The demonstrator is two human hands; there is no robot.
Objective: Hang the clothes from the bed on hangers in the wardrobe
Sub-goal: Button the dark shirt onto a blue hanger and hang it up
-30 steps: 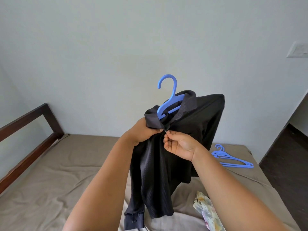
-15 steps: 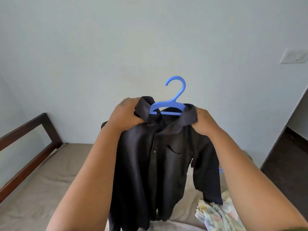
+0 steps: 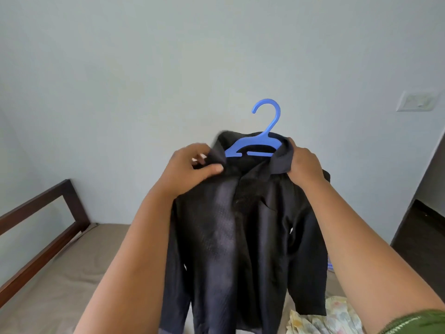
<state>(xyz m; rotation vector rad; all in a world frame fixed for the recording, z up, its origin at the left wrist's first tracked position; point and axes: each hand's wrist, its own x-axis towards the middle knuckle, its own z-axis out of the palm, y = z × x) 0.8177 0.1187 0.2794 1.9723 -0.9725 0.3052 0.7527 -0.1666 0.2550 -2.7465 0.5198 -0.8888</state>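
Pale wall behind, brown-sheeted bed with dark wooden frame below. Black shirt held up over the bed on a blue hanger, hook upward, long axis hanging straight down. Left hand pinching the collar's left side, right hand gripping the right side, shirt between them. Floral garment on the bed at lower right.

text: none legible | labels: none | brands: none | numbers: none | signs: none
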